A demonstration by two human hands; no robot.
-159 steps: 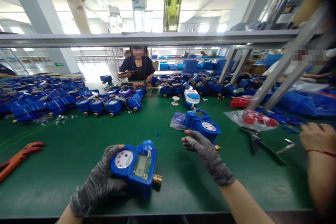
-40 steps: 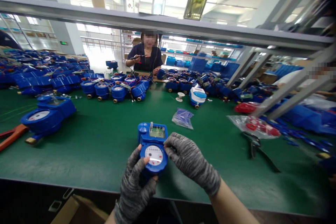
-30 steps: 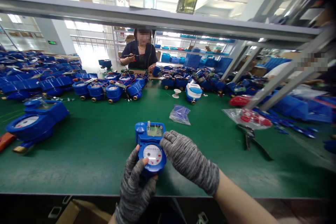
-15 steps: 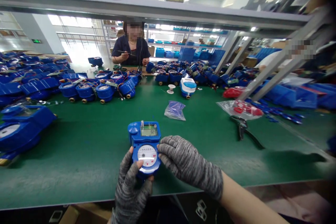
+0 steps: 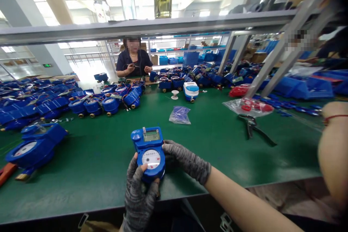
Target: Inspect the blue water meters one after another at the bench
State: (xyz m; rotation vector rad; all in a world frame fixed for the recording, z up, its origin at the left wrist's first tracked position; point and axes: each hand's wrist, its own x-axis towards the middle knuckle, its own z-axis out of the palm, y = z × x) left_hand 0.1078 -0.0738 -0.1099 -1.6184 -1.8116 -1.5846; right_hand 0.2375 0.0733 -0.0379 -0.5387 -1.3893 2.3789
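A blue water meter (image 5: 151, 160) with a round white dial and a small display sits at the front middle of the green table. My left hand (image 5: 140, 192), in a grey fingerless glove, grips its lower left side, with a fingertip over the dial's edge. My right hand (image 5: 186, 159), in a matching glove, is closed at the meter's right side; its fingertips are partly hidden behind the body. Beyond the meter lies a clear bag with purple contents (image 5: 179, 115).
Many blue meters (image 5: 35, 107) crowd the left. Black pliers (image 5: 252, 128) and a bag of red parts (image 5: 251, 107) lie to the right. A white-and-blue meter (image 5: 191, 91) stands farther back. A person (image 5: 133, 61) sits opposite; another person's arm (image 5: 333, 152) is at far right.
The view has tilted up and shifted. My right hand has turned and slid lower behind the meter's right side. The arm at far right has come into view.
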